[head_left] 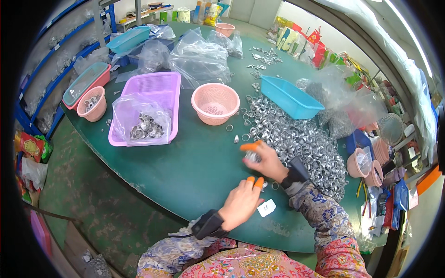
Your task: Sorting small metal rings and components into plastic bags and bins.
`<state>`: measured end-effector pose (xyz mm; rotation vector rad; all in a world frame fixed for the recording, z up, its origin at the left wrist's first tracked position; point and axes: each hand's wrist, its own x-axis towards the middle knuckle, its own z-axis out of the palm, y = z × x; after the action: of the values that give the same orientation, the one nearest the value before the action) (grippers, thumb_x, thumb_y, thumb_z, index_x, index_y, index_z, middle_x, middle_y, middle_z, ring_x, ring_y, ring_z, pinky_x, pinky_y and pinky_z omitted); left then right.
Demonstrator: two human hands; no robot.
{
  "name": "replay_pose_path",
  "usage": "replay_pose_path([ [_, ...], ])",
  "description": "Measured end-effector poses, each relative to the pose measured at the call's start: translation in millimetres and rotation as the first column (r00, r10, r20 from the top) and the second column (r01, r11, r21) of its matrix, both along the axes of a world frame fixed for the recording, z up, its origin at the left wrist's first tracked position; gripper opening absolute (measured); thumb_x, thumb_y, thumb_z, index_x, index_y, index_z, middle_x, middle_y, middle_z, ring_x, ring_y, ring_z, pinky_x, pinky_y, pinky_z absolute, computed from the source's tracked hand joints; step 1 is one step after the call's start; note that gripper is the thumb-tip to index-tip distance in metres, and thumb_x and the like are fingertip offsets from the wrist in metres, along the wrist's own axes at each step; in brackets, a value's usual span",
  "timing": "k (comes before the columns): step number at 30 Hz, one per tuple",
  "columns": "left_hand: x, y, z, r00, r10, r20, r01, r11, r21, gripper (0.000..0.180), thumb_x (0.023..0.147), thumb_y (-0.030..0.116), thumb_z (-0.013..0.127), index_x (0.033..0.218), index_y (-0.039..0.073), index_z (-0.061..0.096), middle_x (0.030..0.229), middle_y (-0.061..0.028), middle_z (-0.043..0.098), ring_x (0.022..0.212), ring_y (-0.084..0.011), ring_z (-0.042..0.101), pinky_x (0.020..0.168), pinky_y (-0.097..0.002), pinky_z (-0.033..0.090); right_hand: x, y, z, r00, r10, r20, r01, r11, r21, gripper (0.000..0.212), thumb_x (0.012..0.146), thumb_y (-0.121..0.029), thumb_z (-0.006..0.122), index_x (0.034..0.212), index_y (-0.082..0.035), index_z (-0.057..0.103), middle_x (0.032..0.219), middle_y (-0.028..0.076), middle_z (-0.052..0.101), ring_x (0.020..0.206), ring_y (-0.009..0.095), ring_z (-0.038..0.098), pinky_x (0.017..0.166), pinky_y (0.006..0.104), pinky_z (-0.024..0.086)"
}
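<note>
My right hand (pixel 267 163), with orange finger covers, is closed around a few silver metal rings (pixel 252 156) just left of the big ring pile (pixel 303 143). Lower and to the left, my left hand (pixel 241 204) lies over the green table (pixel 185 171), its orange-covered fingers stretched forward. Close by its fingertips is a loose ring (pixel 264 185), partly hidden; whether they touch it I cannot tell. A small white paper tag (pixel 266 208) lies beside that hand. Single rings are scattered between the pile and a pink basket (pixel 215 115).
A purple basket (pixel 174 111) holds a clear bag (pixel 132 113) with rings. Partly resting on the pile is a blue tray (pixel 289 98). A pink bowl of rings (pixel 92 104) stands far left, clear plastic bags (pixel 199 58) at the back, and stacked pink baskets (pixel 364 162) at the right edge.
</note>
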<state>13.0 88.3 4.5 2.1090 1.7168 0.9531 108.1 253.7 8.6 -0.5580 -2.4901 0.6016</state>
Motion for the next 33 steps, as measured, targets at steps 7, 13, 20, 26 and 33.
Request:
replay_pose_path([
  [7, 0, 15, -17, 0.977, -0.128, -0.173, 0.134, 0.99, 0.029, 0.031, 0.078, 0.004, 0.056, 0.109, 0.005, 0.058, 0.102, -0.012, 0.053, 0.094, -0.0271, 0.058, 0.071, -0.0355, 0.056, -8, 10, 77, 0.891, -0.324, -0.318, -0.277, 0.168, -0.946, 0.035, 0.097, -0.033, 0.051, 0.124, -0.011, 0.056, 0.087, 0.002, 0.058, 0.055, 0.006, 0.043, 0.041, 0.0178, 0.031],
  [13, -117, -32, 78, 0.872, 0.482, 0.089, -0.454, 0.724, 0.519, 0.03, 0.078, 0.001, 0.066, 0.108, 0.006, 0.065, 0.104, -0.0133, 0.06, 0.089, -0.0316, 0.06, 0.078, -0.0376, 0.051, -103, -37, 153, 0.844, -0.109, -0.524, -0.393, 0.538, -0.746, 0.03, 0.095, -0.024, 0.055, 0.122, -0.01, 0.057, 0.086, 0.002, 0.057, 0.055, 0.004, 0.044, 0.041, 0.0178, 0.03],
  [20, -226, -41, 90, 0.689, 0.719, -0.089, -0.558, 0.605, 0.568, 0.025, 0.08, 0.005, 0.066, 0.105, 0.005, 0.067, 0.115, -0.0129, 0.06, 0.095, -0.0321, 0.054, 0.083, -0.0412, 0.045, -253, -87, 139, 0.616, 0.151, -0.773, -0.463, 0.864, -0.2, 0.032, 0.087, -0.014, 0.067, 0.117, -0.006, 0.06, 0.105, 0.005, 0.062, 0.094, 0.015, 0.058, 0.085, 0.0274, 0.045],
  [26, -223, -66, 82, 0.503, 0.864, 0.01, -0.68, 0.388, 0.623, 0.031, 0.081, 0.01, 0.067, 0.108, -0.002, 0.059, 0.103, -0.0154, 0.061, 0.095, -0.035, 0.051, 0.088, -0.0429, 0.039, -264, -73, 82, 0.862, 0.414, -0.291, -0.468, 0.871, -0.149, 0.032, 0.092, -0.013, 0.061, 0.123, -0.008, 0.061, 0.115, 0.013, 0.064, 0.111, 0.025, 0.059, 0.093, 0.0342, 0.046],
  [33, -241, -63, 54, 0.463, 0.885, -0.053, -0.886, 0.464, 0.003, 0.041, 0.083, 0.042, 0.063, 0.094, 0.003, 0.062, 0.079, -0.025, 0.066, 0.077, -0.0437, 0.064, 0.07, -0.0518, 0.05, -255, -36, 66, 1.0, 0.009, -0.02, -0.003, 0.956, 0.292, 0.033, 0.08, -0.031, 0.068, 0.104, -0.007, 0.065, 0.098, 0.017, 0.067, 0.091, 0.037, 0.064, 0.077, 0.0455, 0.051],
])
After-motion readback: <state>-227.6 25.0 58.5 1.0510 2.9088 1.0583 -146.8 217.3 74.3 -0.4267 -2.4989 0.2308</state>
